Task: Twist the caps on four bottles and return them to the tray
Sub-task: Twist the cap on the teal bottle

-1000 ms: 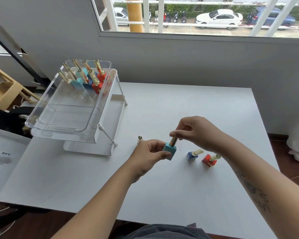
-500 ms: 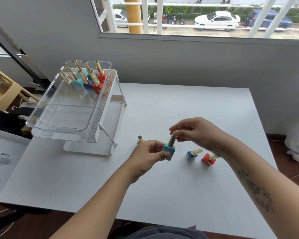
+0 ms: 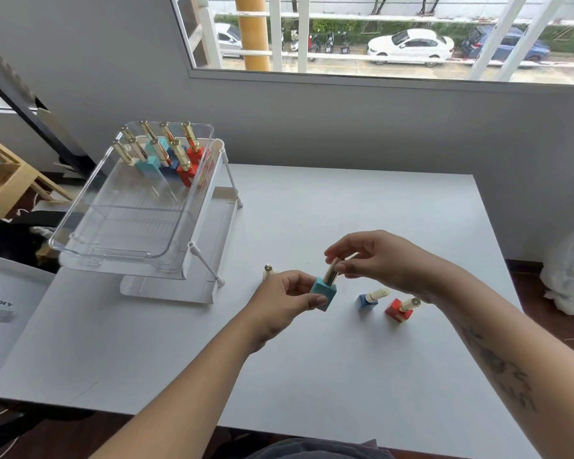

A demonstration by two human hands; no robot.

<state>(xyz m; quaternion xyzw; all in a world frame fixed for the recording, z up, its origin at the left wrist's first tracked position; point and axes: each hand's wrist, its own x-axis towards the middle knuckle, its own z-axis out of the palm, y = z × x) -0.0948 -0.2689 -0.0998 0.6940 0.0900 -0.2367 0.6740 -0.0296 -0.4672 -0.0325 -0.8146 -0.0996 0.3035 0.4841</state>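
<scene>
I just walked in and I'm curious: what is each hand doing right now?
Left hand: closed around the teal bottle, holding it above the table.
Right hand: fingertips pinched on that bottle's gold cap.

Eight gold-capped bottles stand in the clear tray. Beside the tray are four more: one teal bottle, one blue bottle, one red bottle and one white bottle.

tray left on table; bottles in tray's back | two bottles right
</scene>
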